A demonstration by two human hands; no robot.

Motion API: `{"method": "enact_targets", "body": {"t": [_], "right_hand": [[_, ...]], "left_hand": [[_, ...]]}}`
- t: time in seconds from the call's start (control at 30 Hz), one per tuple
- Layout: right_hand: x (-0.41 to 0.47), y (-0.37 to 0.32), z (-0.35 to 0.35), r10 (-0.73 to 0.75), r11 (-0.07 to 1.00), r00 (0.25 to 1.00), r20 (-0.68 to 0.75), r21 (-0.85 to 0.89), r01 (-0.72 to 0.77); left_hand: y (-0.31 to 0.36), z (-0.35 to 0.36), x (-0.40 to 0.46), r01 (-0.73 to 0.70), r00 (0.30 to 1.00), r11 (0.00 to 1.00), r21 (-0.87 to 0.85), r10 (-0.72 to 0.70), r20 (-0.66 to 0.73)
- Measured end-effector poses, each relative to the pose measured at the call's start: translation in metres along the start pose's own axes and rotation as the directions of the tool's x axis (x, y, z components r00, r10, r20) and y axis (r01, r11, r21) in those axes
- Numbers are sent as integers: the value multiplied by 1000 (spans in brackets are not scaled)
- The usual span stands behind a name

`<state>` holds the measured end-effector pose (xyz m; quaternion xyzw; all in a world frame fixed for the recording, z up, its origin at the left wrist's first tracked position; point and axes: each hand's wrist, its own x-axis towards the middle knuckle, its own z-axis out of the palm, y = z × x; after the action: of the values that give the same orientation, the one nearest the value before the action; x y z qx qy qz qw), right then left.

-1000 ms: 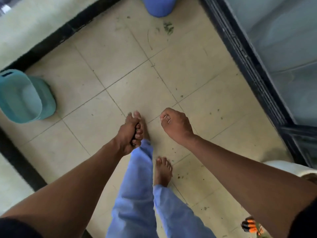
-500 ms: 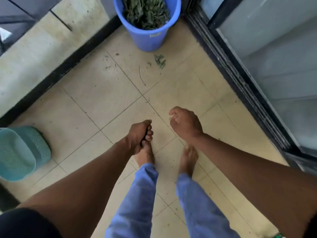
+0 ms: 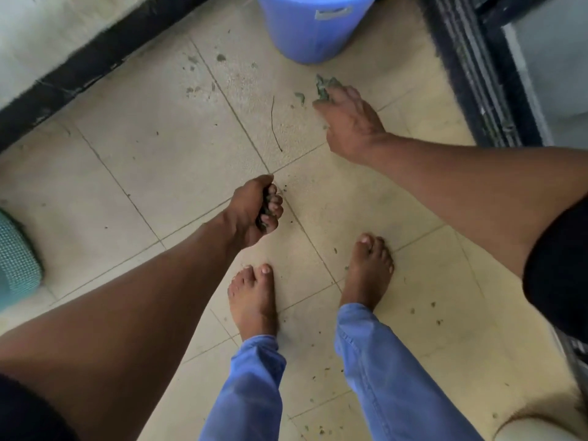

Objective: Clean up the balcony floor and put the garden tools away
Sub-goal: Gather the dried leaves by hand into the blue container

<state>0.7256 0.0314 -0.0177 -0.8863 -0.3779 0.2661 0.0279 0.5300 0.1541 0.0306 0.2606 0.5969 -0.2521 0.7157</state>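
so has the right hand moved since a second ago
Yes. The right hand has reached away from the feet toward the blue bucket, its fingers now at the leaf clump on the floor.

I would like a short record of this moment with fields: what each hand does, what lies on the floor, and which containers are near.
left hand: left hand grips a clump of leaf bits, fingers curled round it
right hand: right hand reaches out, fingers at the green leaf scraps on the tile
floor litter: thin twig left of the right hand; small specks near the feet
containers: blue bucket at the top, just beyond the scraps; teal basket at the left edge
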Motion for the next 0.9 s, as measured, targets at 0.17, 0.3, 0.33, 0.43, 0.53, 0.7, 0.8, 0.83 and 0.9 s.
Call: {"method": "enact_targets", "body": {"t": [0.17,0.3,0.33,0.43,0.53,0.7,0.8,0.83,0.9], "right_hand": [[30,5,8,-54,983,990,127,-166,75],[34,6,3,-97,959,981,165,-249,137],[34,8,2,-114,958,982,151,-244,149],[29,15,4,-183,947,980,75,-256,196],[24,24,12,-252,917,966,65,-302,259],[25,38,25,-295,942,955,-18,-176,287],[26,31,27,-111,985,986,-127,121,127],[24,23,24,-8,967,987,-158,251,48],[16,0,11,172,853,967,-188,520,-50]], "left_hand": [[-10,-14,17,30,1000,998,-47,-30,-4],[-22,-21,24,64,998,993,-96,-65,-9],[-26,-21,25,77,997,992,-104,-78,-9],[-36,-18,31,116,993,986,-115,-118,-11],[-33,-10,37,117,993,989,-93,-118,-2],[-8,10,49,48,999,996,-71,-48,-4],[3,22,54,21,1000,997,-77,-21,2],[5,25,55,20,1000,996,-89,-19,8],[8,33,55,23,1000,992,-125,-21,16]]}}
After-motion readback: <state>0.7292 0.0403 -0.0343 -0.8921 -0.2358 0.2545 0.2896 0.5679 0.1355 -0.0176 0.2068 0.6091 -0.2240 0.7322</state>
